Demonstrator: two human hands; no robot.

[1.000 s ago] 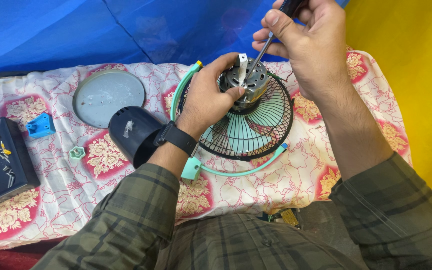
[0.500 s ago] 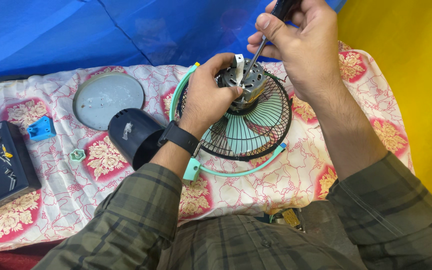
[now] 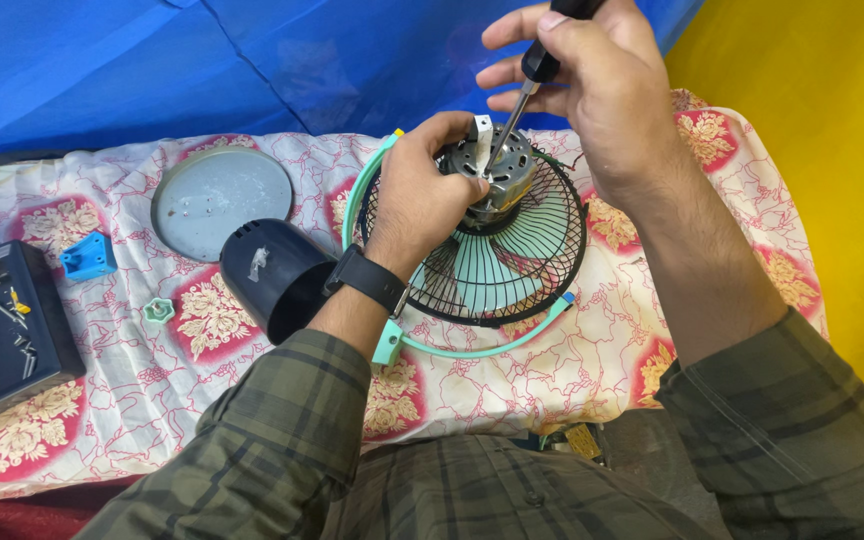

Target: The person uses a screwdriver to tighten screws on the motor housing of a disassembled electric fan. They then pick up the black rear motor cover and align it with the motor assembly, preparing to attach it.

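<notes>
On the flowered cloth (image 3: 592,360) at the middle of the view lies a black wire fan guard (image 3: 512,270) with a mint green rim, and the silver fan motor (image 3: 497,175) sits at its hub, bare of any housing. The left hand (image 3: 422,195) is closed around the motor's near side, holding it steady against the guard, a black watch on its wrist. The right hand (image 3: 592,75) is clenched on the dark handle of a screwdriver (image 3: 517,105), whose shaft slants down so that the tip meets the top of the motor beside a small metal bracket. Judging by how things lie, the work is well into disassembly or reassembly: the dark rear motor cover (image 3: 272,275) lies loose just left of the guard, a grey round disc (image 3: 222,200) rests further back, and a small teal nut (image 3: 159,310) and a blue plastic piece (image 3: 87,257) lie apart on the cloth. A black tray (image 3: 42,330) with loose screws sits at the left edge. Whether this screw is seated or backed out cannot be told
</notes>
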